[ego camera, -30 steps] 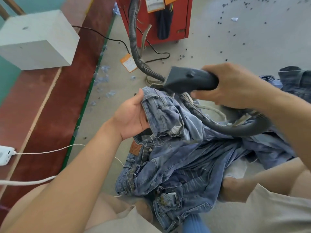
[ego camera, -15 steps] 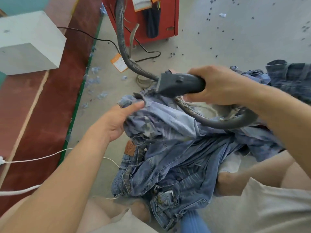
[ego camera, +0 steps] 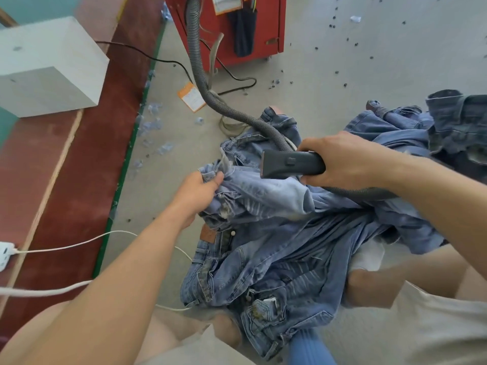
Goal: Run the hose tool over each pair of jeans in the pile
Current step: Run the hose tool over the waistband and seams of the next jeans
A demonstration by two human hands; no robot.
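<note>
**Hose tool held level over the jeans pile, nozzle pointing left**

The right hand (ego camera: 345, 160) wraps fingers and thumb around the rear of the tool (ego camera: 292, 164), a dark grey handpiece. The tool's long axis runs nearly horizontal across the view; its flared, flat-ended nozzle points left, toward the left hand (ego camera: 199, 193). The nozzle end projects clear of the right grip, and the body carries a small switch on its visible side. The nozzle sits just above a pale, faded fold of the jeans (ego camera: 266, 233); whether it touches the cloth cannot be told.

The ribbed hose (ego camera: 200, 75) leaves the tool at the right grip, loops low beneath the right forearm, passes behind the hand, and rises across the floor (ego camera: 342, 75) to the red cabinet (ego camera: 229, 30) at top centre.

The left grip is closed on a bunched edge of denim, thumb and fingers pinching it, just left of the nozzle and apart from it. The jeans lie heaped on the floor between the person's knees, a tan waistband patch showing below the left hand. More jeans lie at upper right.

At left, a white block (ego camera: 50, 67) rests on a red-brown ledge (ego camera: 87, 167); a white cable (ego camera: 68, 245) runs from a power strip (ego camera: 5, 255).
</note>
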